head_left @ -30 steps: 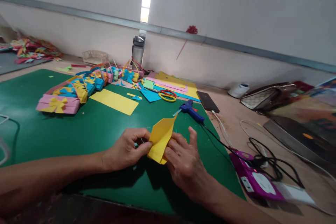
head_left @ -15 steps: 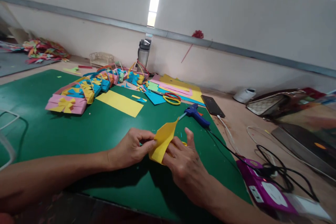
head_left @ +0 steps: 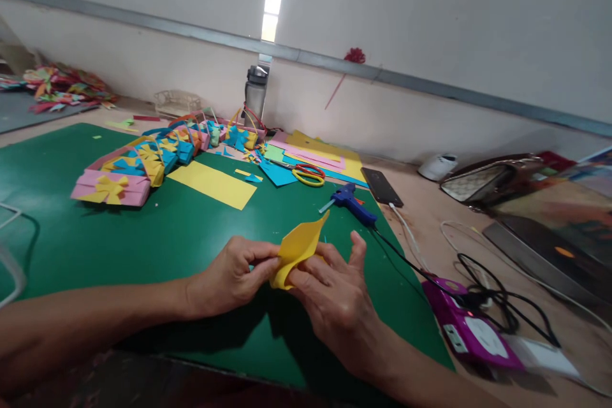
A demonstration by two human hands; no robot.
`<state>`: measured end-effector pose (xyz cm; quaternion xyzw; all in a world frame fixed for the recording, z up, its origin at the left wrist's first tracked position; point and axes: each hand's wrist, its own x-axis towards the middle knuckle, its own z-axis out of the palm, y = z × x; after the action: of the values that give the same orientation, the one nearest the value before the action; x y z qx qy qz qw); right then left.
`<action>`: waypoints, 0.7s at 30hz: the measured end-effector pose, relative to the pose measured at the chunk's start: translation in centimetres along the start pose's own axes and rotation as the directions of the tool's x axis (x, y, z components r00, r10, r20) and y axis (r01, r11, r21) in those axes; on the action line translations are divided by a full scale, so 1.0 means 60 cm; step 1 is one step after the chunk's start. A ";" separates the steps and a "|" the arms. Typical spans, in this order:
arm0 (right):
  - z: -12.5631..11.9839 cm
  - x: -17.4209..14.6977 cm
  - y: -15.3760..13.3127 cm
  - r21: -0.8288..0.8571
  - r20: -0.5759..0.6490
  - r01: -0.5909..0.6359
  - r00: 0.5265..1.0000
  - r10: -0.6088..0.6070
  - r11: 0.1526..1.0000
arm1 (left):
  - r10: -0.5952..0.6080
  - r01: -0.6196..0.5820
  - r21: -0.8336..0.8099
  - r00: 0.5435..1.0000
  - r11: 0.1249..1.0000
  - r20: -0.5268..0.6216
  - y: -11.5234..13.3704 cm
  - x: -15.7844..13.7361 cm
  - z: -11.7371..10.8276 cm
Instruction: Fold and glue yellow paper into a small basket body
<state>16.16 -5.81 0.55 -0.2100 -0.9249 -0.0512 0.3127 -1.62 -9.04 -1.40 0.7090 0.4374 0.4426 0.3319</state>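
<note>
A folded piece of yellow paper [head_left: 299,245] is held up in front of me, above the green table mat [head_left: 210,248]. My left hand [head_left: 234,274] pinches its left edge between thumb and fingers. Several fingers of my right hand [head_left: 337,299] reach into the fold and press on the paper from the right, while one digit sticks up away from it. The inside of the fold is partly hidden by these fingers. Beyond the paper lies a blue glue gun [head_left: 354,205], its nozzle toward the left.
Small paper baskets with bows [head_left: 112,188] stand in a row at left. A flat yellow sheet [head_left: 213,185], scissors [head_left: 309,174] and coloured paper sheets [head_left: 329,152] lie farther back. On the right are a phone [head_left: 382,187], a purple power strip [head_left: 471,325] and tangled black cable [head_left: 507,299].
My right fingers have pushed deeper into the fold, and the paper's lower part now curves more around them. My left hand keeps its pinch. The whole view has shifted slightly.
</note>
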 end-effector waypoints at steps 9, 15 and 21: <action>-0.003 0.000 0.002 -0.038 -0.002 -0.025 1.000 0.025 0.999 | 0.038 -0.027 -0.101 0.994 0.995 0.105 0.010 -0.001 -0.004; -0.001 -0.002 0.004 -0.009 0.005 -0.045 0.999 0.045 0.999 | 0.030 -0.006 -0.197 0.993 0.980 0.116 0.005 -0.002 0.000; 0.005 0.000 0.006 0.026 -0.022 -0.038 0.999 0.039 0.999 | 0.008 0.003 -0.118 0.996 0.993 0.094 -0.005 -0.003 0.003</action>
<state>16.16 -5.40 0.33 -0.2233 -0.9176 -0.0359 0.3268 -1.58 -9.13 -1.77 0.7087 0.3935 0.4342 0.3930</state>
